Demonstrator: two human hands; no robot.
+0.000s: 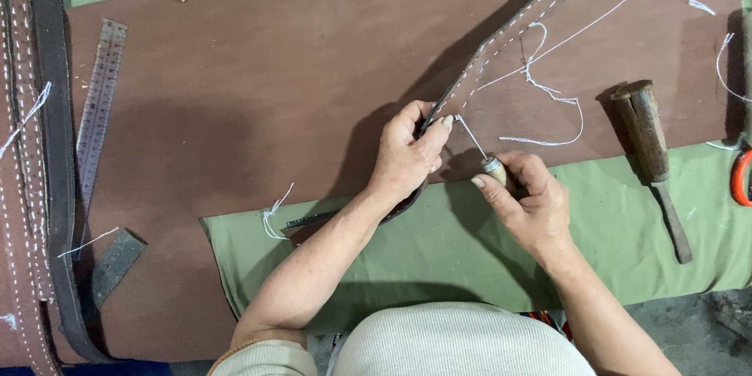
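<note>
The left hand (407, 153) pinches the near end of a long brown leather strap (501, 43), thumb and fingers closed on its stitched edge; the strap runs from the hand up to the far right across a large brown leather sheet (258, 86). The right hand (529, 200) is closed around the pale handle of an awl (479, 149), whose thin metal point touches the strap just beside the left thumb. White thread (548, 94) trails loose from the strap's stitching, curling over the sheet. To the right lies a wooden-handled tool (650, 149), partly on green cloth (627, 219). On the left, a metal ruler (98, 110) lies beside more stitched straps (31, 149). No container shows among these things.
</note>
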